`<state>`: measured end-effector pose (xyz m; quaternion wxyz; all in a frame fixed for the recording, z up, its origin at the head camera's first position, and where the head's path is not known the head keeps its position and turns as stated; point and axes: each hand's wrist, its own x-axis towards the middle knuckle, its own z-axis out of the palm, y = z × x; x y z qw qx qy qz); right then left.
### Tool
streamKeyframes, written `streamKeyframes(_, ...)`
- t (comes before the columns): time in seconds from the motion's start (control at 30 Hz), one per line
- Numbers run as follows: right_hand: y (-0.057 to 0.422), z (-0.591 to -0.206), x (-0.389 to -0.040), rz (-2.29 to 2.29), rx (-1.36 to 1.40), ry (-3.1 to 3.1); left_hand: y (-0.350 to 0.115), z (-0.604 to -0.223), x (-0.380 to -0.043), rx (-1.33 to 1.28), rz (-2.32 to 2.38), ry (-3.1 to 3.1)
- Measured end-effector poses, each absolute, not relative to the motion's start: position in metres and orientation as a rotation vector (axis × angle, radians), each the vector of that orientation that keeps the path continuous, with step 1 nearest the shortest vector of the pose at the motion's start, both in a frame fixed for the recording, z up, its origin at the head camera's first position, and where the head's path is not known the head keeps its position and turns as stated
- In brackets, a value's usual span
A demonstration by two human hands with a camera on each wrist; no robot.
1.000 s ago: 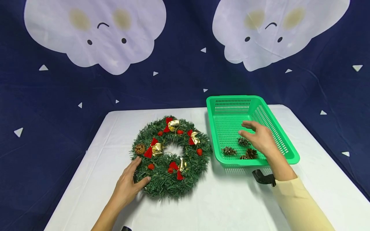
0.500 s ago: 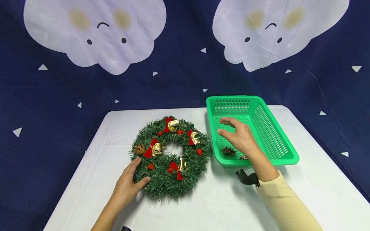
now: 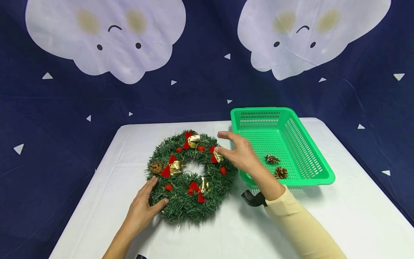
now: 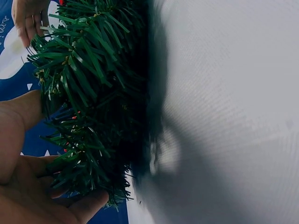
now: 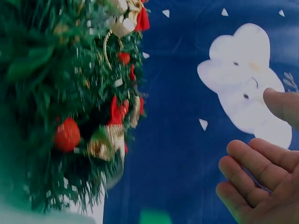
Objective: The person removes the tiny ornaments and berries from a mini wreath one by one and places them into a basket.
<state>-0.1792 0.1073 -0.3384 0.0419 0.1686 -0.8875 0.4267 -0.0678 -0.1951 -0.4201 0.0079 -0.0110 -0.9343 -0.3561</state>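
A green tinsel wreath [image 3: 181, 208] lies on the white table, trimmed with red-and-gold bows [image 3: 171, 166], red berries [image 3: 223, 170] and a brown pine cone [image 3: 156, 167] at its left. My left hand [image 3: 142, 203] grips its lower left edge, the thumb on the near side; the left wrist view shows thumb and fingers [image 4: 91, 205] around the greenery. Over the wreath's right rim hovers my right hand [image 3: 240, 153], fingers and thumb spread apart with nothing between them. In the right wrist view its palm side [image 5: 261, 182] faces the camera, apart from the wreath.
Right of the wreath stands a green plastic basket [image 3: 312, 147] with perforated walls. Pine cones lie in it, one frosted [image 3: 272, 159] and one brown [image 3: 280, 173]; my right forearm hides part of it. A dark blue cloth [image 3: 207, 93] with clouds hangs behind the table.
My right hand has moved left from above the basket to over the wreath's right rim, empty throughout. My left hand and the wreath have stayed in place.
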Motion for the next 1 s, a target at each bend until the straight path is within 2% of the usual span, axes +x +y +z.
streamKeyframes(0.33,0.065,-0.342,-0.182,1.23,0.651,-2.743,-0.195,-0.419,-0.068,-0.031,-1.112,-2.922)
streamKeyframes(0.73,0.024,-0.353,-0.193,1.306,0.644,-2.804,-0.194,-0.42,-0.069,-0.03,-1.113,-2.919)
streamKeyframes(1.0,0.001,-0.356,-0.195,1.181,0.725,-2.851,-0.195,-0.419,-0.068,-0.022,-1.114,-2.938)
